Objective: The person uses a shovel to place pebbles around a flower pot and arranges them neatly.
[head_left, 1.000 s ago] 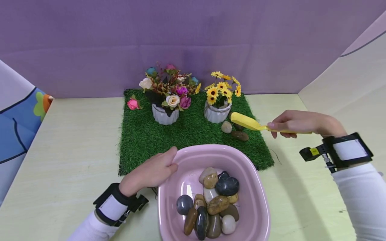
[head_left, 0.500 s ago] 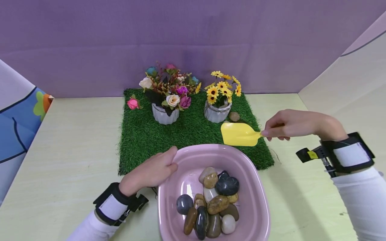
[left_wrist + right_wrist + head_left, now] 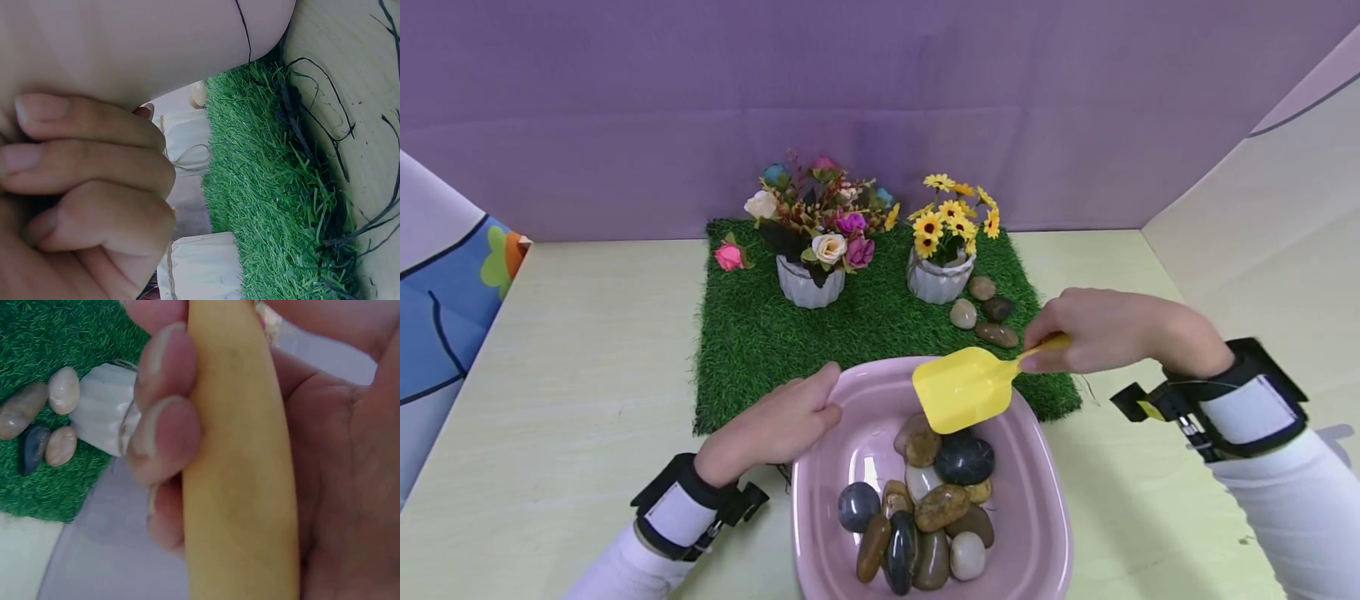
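The pink basin [image 3: 1054,508] runs out of the head view's lower edge, and so do the left sleeve [image 3: 628,571] and right sleeve [image 3: 1285,508]. The yellow scoop [image 3: 966,387] hides part of the far rim and overlaps some of the stones [image 3: 942,508]; the right hand [image 3: 1105,329] covers much of its handle, which the right wrist view crops above and below. The left hand [image 3: 786,421] is cut off at the left wrist view's left edge, its fingers partly hiding the white pots [image 3: 203,269].
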Tool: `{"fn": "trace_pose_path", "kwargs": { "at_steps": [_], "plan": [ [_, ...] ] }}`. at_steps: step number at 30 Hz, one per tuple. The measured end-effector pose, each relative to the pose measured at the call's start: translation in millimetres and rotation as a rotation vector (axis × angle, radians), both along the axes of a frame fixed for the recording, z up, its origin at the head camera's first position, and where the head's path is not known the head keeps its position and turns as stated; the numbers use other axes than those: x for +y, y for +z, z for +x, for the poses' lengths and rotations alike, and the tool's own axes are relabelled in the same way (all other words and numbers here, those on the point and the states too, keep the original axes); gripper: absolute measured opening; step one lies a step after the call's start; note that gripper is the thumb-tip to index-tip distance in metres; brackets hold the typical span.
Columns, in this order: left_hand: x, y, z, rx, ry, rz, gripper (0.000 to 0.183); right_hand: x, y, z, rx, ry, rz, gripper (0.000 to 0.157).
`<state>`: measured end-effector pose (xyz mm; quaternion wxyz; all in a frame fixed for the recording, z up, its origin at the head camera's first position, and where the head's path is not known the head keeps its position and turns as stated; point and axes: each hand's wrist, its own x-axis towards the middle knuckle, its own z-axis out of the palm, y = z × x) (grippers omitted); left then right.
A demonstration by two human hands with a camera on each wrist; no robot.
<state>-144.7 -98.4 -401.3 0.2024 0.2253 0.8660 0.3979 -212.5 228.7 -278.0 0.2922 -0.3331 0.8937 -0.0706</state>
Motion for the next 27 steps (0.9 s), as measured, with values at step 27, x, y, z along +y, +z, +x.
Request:
{"fn": "trace_pose_path", "kwargs": {
  "at_steps": [27],
  "plan": [
    [0, 0.8, -0.8, 0.003, -0.008, 0.012, 0.005, -65, 15.3, 51.0, 0.281, 0.005, 0.437, 0.036]
  ]
}}
